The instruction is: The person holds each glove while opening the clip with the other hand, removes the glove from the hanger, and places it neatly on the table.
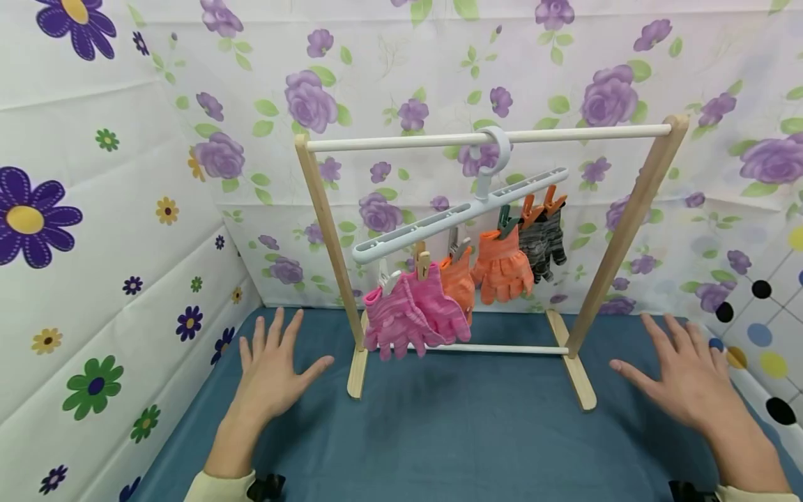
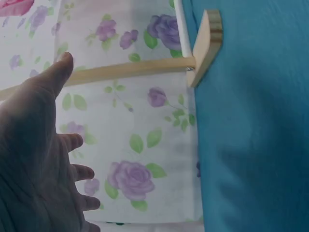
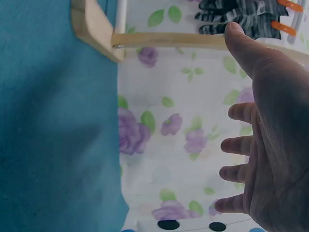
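My left hand point(image 1: 271, 376) is spread over the cloth, left of a wooden rack point(image 1: 329, 237), fingers straight and holding nothing. On the rack's other side my right hand point(image 1: 686, 380) is spread the same way. From the top bar hangs a pale grey hanger point(image 1: 461, 215), tilted up toward the right. Clothespins attach small gloves to it: pink gloves point(image 1: 414, 310) at the near left end, orange gloves point(image 1: 502, 268) in the middle, and dark grey striped gloves point(image 1: 544, 240) at the far right. The wrist views show each hand's thumb overlapping a rack post.
A blue cloth point(image 1: 464, 432) covers the table under the rack. The rack's wooden feet point(image 1: 574, 369) stand on it, joined by a low white bar point(image 1: 502, 348). Flowered sheets point(image 1: 401, 70) hang behind and at the left; a dotted sheet point(image 1: 759, 335) lies at the right.
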`<state>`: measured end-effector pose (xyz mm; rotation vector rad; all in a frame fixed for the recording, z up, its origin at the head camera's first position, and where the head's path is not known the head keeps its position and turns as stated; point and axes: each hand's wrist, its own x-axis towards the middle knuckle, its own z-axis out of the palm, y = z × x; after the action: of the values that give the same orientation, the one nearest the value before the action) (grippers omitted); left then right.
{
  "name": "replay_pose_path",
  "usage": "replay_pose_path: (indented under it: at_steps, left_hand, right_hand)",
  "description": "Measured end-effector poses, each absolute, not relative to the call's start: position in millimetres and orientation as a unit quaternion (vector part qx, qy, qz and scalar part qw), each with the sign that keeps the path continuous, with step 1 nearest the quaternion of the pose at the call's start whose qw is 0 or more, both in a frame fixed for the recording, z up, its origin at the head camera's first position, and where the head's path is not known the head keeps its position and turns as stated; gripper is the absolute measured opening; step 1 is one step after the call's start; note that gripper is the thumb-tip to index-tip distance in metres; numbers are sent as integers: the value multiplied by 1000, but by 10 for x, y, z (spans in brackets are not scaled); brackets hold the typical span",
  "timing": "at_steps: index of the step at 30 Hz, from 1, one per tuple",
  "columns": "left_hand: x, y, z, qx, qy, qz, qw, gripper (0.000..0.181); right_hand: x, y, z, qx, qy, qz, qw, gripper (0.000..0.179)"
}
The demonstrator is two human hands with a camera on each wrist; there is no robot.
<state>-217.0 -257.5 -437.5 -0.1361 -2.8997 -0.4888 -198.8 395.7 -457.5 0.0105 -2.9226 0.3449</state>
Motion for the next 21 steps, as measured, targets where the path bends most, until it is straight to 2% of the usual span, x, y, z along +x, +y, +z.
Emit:
replay_pose_path:
  at_steps: [4,11,21]
  left_hand:
    - [-2139,-2514,-4314,-60,-976,-181,106,110]
    - [-2069,-2370,-4205,-103,-956,-229,149,103]
    - [-1965,-2091,-4044,-157,-920,-312,178,90]
  right_hand:
    - [-1960,3864,-4475,12,-986,114,118,114]
    - [-1890,3703,-4265,41,-982,111,146,110]
    - [-1769,3373,-3946,73,-975,160,135,101]
